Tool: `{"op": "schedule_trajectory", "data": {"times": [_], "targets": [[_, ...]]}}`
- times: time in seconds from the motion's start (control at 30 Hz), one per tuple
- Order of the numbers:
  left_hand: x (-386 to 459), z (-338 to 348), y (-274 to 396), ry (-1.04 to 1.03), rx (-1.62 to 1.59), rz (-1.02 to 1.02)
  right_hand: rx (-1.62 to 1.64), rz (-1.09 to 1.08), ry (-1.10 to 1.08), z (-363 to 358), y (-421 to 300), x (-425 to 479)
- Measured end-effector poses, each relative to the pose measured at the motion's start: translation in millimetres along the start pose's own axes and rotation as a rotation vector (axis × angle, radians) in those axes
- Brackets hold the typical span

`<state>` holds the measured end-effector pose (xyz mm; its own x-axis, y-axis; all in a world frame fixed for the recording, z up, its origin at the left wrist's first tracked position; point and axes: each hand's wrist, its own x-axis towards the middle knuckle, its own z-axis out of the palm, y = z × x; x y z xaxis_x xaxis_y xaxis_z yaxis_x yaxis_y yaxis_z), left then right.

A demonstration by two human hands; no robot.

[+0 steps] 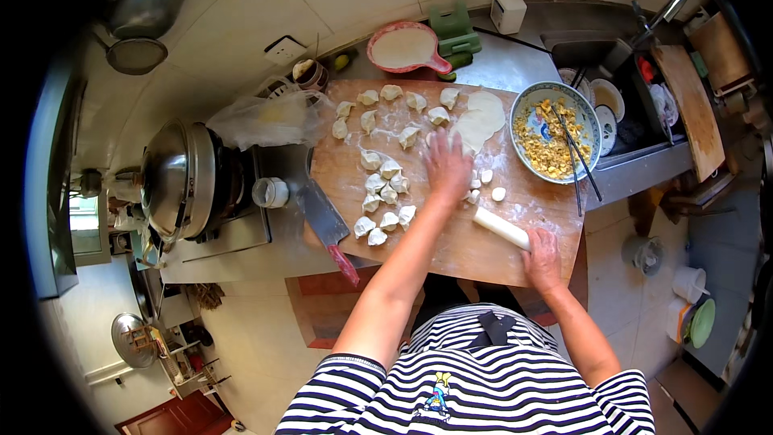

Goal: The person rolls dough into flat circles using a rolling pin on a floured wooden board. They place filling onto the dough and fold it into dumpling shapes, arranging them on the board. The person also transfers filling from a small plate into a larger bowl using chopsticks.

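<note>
My right hand (543,258) grips one end of a white rolling pin (500,228), which lies slanted on the floured wooden board (450,254). Palm down, my left hand (448,163) reaches over the board, its fingers slightly apart at the edge of the flat round dough wrappers (480,124). What lies under its fingers is partly hidden. Small dough pieces (487,176) rest just right of that wrist. Several folded dumplings (389,168) stand in groups on the board's left half. On the right, a patterned bowl (515,141) holds crumbly yellow filling (546,151) with dark chopsticks (570,145) across it.
A cleaver (325,211) lies at the board's left edge, its red handle projecting over the counter edge. Beyond are a glass jar (270,192) and a lidded pot (175,181). Behind the board sits a red scoop of flour (369,48). The sink (549,42) holds dishes at right.
</note>
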<state>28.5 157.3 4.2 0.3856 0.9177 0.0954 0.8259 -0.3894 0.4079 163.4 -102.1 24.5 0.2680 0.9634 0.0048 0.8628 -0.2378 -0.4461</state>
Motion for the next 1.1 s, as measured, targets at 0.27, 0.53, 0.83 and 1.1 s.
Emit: {"op": "schedule_trajectory", "data": {"times": [0.27,0.53,0.83,1.1], "targets": [[-128,20,22,-0.149,-0.071,0.273,-0.025,-0.213,-0.07,-44,39,-20],[-159,4,-3,0.035,-0.063,0.081,0.066,-0.348,-0.134,-36,49,30],[-147,-18,-17,0.246,-0.152,0.138,0.215,-0.247,-0.033,-32,57,52],[-109,-78,-122,0.339,-0.026,-0.225,0.203,-0.125,-0.102,-32,59,18]]}}
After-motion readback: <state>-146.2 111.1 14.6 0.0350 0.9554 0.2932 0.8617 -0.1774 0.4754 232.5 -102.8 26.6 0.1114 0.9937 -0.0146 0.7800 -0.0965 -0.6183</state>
